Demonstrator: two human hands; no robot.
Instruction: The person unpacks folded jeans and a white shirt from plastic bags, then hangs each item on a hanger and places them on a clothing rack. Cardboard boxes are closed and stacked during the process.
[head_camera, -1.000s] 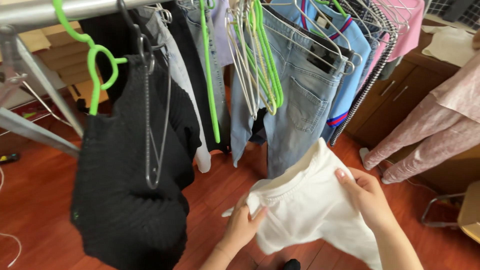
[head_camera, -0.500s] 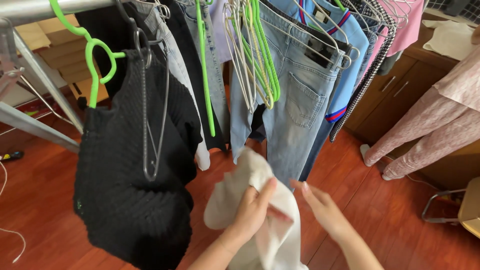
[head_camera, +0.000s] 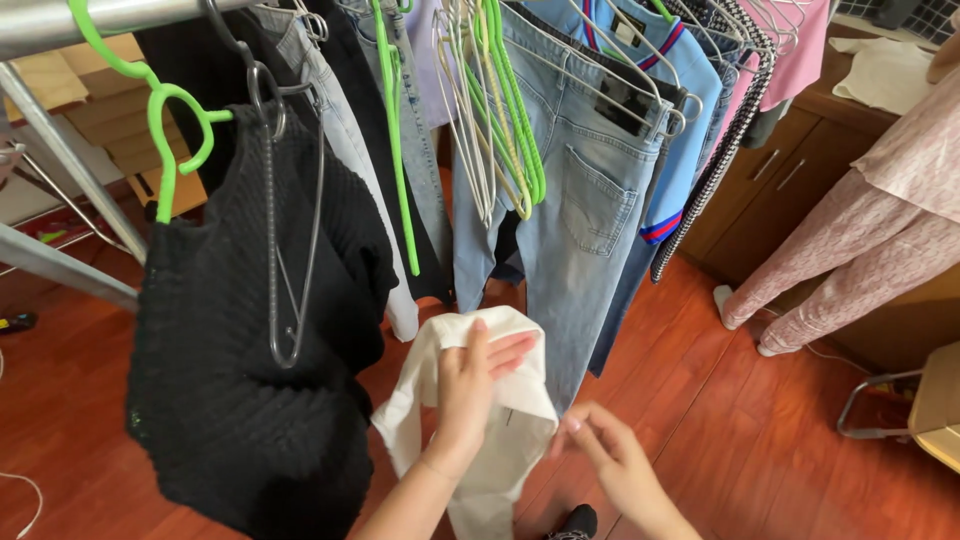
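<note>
- A white garment (head_camera: 480, 420) hangs bunched in mid-air below a clothes rail, above the red-brown wooden floor (head_camera: 760, 440), low in the middle of the head view.
- The left hand (head_camera: 478, 385) is closed on the garment's upper fold, fingers wrapped over the front of the cloth and thumb behind it.
- The right hand (head_camera: 612, 455) is held just beside the garment's right edge, fingers loosely spread and slightly curled, gripping nothing; whether its fingertips touch the cloth cannot be told.
- Pale blue jeans (head_camera: 590, 190) hang directly behind the garment from a wire hanger on the rail.
- A black knitted sweater (head_camera: 240, 400) hangs to the left on a grey metal hanger (head_camera: 290, 250), next to a bright green plastic hanger (head_camera: 160, 120).
- More green hangers (head_camera: 510, 110) and clothes crowd the metal rail (head_camera: 100, 18) above.
- At the far right, pink patterned pyjama trousers (head_camera: 850, 260) hang in front of a dark wooden cabinet (head_camera: 770, 170).
</note>
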